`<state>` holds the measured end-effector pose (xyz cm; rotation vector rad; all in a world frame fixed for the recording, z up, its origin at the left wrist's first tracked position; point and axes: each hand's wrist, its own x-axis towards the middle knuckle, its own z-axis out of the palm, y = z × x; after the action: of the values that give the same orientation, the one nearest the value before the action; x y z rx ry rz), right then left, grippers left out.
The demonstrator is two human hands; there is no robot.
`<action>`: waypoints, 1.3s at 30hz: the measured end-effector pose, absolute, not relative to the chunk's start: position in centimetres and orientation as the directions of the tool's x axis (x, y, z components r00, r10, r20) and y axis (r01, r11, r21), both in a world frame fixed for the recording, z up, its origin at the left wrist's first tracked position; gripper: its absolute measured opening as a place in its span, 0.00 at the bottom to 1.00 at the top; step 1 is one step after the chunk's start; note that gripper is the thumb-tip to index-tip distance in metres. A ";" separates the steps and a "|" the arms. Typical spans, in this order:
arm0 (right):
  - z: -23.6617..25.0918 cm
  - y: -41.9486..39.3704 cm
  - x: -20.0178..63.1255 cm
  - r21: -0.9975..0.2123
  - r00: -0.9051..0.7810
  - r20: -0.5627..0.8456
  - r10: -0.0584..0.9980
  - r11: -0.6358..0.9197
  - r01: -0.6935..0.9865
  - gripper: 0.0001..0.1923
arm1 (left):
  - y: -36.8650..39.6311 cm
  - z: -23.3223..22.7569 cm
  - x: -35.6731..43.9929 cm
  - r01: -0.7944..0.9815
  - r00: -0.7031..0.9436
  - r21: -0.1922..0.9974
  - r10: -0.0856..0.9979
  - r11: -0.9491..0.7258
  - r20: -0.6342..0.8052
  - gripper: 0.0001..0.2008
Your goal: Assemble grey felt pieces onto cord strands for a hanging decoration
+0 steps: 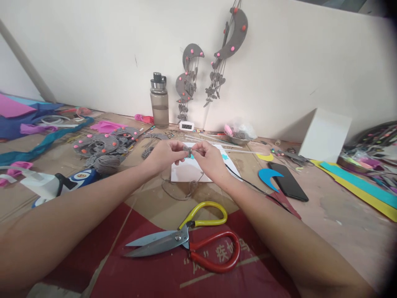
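Toward the tabletop's near edge, scissors (178,238) lie on red printed cardboard (149,275), blades parted and pointing left, so the slack strand (191,188) beyond them is best guided clear of the steel. Farther in, the left hand (165,156) and right hand (211,160) meet over a white sheet (178,176) near the tabletop's middle, each closed to a thumb-and-finger pinch on a small grey yarn piece (187,150); knot or loop, I cannot tell. Light, even tension and pinches set close together would seem to suit such soft fibre. The strand looks matte and fuzzy, curling loosely. Toward the left edge sits a plump yarn ball (107,164) beside flat grey crescents (94,145) dotted with round pink and orange bobbles. Toward the right edge, a smooth blue crescent (268,179) overlaps a glossy black phone (290,185). Along the far edge stand a translucent bottle (159,108) and a small white clock (186,126); above, grey crescent hangings (238,35) trail stringy tassels against the plain wall (93,62).
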<state>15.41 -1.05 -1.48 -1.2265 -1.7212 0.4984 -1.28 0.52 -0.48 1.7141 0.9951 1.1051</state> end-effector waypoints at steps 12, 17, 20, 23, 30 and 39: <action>-1.7 -1.7 15.0 -0.710 -0.042 0.518 0.854 0.457 0.535 0.03 | -0.3 -0.2 -0.5 -0.019 0.226 0.990 0.964 -0.141 0.142 0.09; -1.7 -1.7 14.8 -0.684 -0.037 0.557 0.830 0.484 0.546 0.04 | -0.3 -0.4 -0.3 -0.065 0.251 0.994 0.963 -0.083 0.097 0.06; -1.9 -1.7 14.7 -0.674 -0.040 0.572 0.819 0.497 0.547 0.04 | -0.3 -0.4 -0.2 -0.081 0.242 0.995 0.967 -0.057 0.075 0.05; -2.1 -1.8 14.6 -0.663 -0.044 0.586 0.809 0.510 0.549 0.04 | -0.4 -0.3 -0.2 -0.116 0.209 0.993 0.976 -0.033 0.057 0.06; -2.2 -2.0 14.4 -0.651 -0.040 0.604 0.796 0.522 0.551 0.03 | -0.5 -0.5 0.0 -0.183 0.202 0.983 0.978 -0.013 0.050 0.09; -2.4 -1.7 14.4 -0.631 -0.038 0.623 0.782 0.530 0.567 0.02 | 0.0 -0.9 -0.2 -0.248 0.310 0.969 0.948 0.003 0.077 0.09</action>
<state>14.43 -1.74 -2.44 -1.1406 -1.7180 0.2552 -0.24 -0.01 -0.94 1.1888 0.7761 1.1032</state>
